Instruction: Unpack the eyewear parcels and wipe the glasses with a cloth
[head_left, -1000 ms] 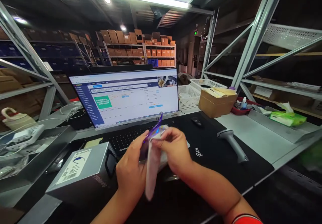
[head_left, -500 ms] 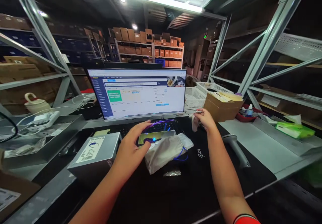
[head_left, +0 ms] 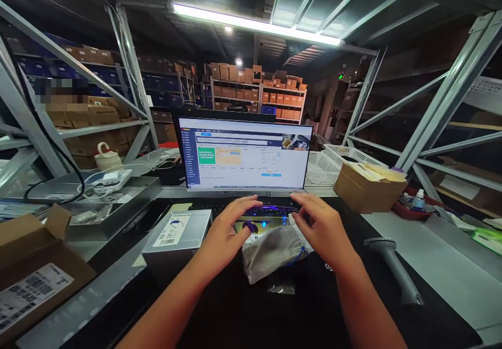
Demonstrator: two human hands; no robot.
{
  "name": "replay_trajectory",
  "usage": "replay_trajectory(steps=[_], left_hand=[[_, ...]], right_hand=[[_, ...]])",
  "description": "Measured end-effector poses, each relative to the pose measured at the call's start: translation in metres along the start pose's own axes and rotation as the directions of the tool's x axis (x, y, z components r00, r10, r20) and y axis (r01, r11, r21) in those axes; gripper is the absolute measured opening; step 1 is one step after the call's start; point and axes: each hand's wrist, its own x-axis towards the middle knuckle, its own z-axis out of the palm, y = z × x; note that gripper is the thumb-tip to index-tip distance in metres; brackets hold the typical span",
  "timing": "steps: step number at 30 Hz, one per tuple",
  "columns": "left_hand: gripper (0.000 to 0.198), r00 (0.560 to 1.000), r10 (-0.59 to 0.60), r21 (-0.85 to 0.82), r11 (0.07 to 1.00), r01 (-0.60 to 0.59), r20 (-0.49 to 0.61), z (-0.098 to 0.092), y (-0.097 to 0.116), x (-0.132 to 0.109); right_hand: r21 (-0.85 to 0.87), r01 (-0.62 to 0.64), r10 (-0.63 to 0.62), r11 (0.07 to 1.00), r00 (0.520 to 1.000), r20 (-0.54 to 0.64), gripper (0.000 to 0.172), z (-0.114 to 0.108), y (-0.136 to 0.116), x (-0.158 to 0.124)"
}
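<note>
Purple-blue wraparound headphones [head_left: 273, 208] with lit blue spots are at a silver open box [head_left: 270, 224] in front of the keyboard. My left hand [head_left: 231, 226] curves round their left end, its thumb against the dark earpiece [head_left: 251, 227]. My right hand [head_left: 321, 226] hovers by the right end, thumb and fingers apart, with nothing visible in it. A grey drawstring pouch [head_left: 269, 252] with a blue cord lies in front and hides part of the box. Left of my left hand stands a silver carton [head_left: 178, 234] with a product label.
A monitor [head_left: 247, 155] stands behind the keyboard. A barcode scanner [head_left: 396, 273] lies at right, with a brown carton [head_left: 371, 184] farther back. A small clear packet [head_left: 281, 289] lies nearest me. At left are an open shipping box [head_left: 35, 276] and a grey tray [head_left: 117, 213].
My right hand has come in from the right to the headphones; the pale, limp piece it held no longer shows. The headphones' band sits slightly lower. The camera view has shifted.
</note>
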Motion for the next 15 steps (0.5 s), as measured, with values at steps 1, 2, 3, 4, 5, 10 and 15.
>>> replay_trajectory(steps=[1, 2, 3, 4, 5, 10, 15], left_hand=[[0.044, 1.0, -0.003, -0.022, 1.0, 0.003, 0.008, 0.0, 0.001, 0.0], [0.043, 1.0, -0.005, -0.042, 0.999, 0.005, 0.016, 0.0, 0.002, 0.001], [0.043, 1.0, -0.007, -0.056, 0.998, 0.008, 0.025, 0.0, 0.003, 0.0], [0.045, 0.999, -0.012, -0.06, 0.998, 0.014, 0.034, 0.0, 0.004, 0.0], [0.048, 0.999, -0.022, -0.056, 0.998, 0.024, 0.046, 0.0, 0.005, -0.001], [0.127, 0.975, -0.127, -0.028, 0.991, 0.134, 0.18, 0.003, -0.005, -0.006], [0.09, 0.977, -0.214, 0.189, 0.96, 0.209, 0.007, 0.0, -0.015, -0.002]], right_hand=[[-0.02, 0.039, -0.039, 0.999, 0.999, 0.008, 0.034, 0.002, -0.005, -0.002], [-0.045, 0.071, -0.07, 0.997, 0.997, 0.016, 0.03, 0.005, -0.007, -0.003], [-0.072, 0.098, -0.097, 0.993, 0.995, 0.024, 0.027, 0.007, -0.008, -0.004], [-0.103, 0.121, -0.119, 0.987, 0.992, 0.029, 0.023, 0.008, -0.007, -0.003], [-0.137, 0.142, -0.139, 0.98, 0.99, 0.029, 0.021, 0.009, -0.005, -0.002], [-0.245, 0.211, -0.241, 0.946, 0.965, -0.099, 0.017, 0.008, 0.006, 0.004], [-0.262, 0.152, -0.239, 0.953, 0.91, -0.34, 0.01, -0.005, 0.019, 0.004]])
